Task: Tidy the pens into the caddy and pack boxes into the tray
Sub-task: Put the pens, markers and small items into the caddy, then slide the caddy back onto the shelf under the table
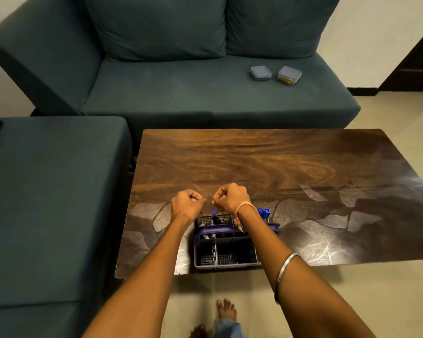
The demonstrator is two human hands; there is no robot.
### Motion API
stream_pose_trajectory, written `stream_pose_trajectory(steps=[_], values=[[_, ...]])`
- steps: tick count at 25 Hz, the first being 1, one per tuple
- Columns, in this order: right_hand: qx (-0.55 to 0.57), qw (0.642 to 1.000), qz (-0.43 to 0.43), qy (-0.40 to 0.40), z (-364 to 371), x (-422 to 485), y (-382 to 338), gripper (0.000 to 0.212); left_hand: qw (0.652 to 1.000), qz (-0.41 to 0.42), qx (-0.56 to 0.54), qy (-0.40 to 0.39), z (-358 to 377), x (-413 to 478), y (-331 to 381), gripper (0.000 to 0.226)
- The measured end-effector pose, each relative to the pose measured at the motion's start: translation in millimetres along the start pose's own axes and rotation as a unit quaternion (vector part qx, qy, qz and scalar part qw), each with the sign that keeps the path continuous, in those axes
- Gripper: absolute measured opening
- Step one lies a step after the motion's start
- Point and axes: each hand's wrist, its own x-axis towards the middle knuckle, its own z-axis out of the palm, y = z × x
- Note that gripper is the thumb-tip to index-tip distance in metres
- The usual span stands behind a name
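L hand [188, 203] & R hand [230, 198] hovering as tight empty fists, frame center, just above caddy [226, 242] w/ blue pens [264, 212].

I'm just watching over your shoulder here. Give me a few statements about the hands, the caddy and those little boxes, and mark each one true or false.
1. Both hands, left hand and right hand, are closed into fists above the table. True.
2. The caddy sits on the sofa. False: it stands on the table's near edge.
3. Two small lidded boxes lie on the sofa seat. True.
4. The caddy holds nothing. False: blue-capped pens stand in it.
5. The boxes are stacked. False: they lie side by side.
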Motion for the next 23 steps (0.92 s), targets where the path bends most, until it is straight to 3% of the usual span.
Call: stream_pose_trajectory(steps=[14, 18, 21, 23], values=[[0.094, 0.993, -0.023, 0.067, -77, -72, 26, 0.023, 0.990, 0.031, -0.131, 0.033, 9, -80, 54, 0.026], [0.098, 0.991, -0.034, 0.081, -81, -96, 51, 0.004, 0.987, 0.022, -0.153, 0.049, 15, -115, 43, 0.027], [0.135, 0.987, -0.009, 0.082, -80, -114, 72, 0.022, 0.983, 0.008, -0.173, 0.057, 14, -138, 32, 0.025], [0.161, 0.983, 0.015, 0.090, -76, -118, 86, 0.021, 0.980, -0.005, -0.183, 0.076, 12, -148, 25, 0.018]])
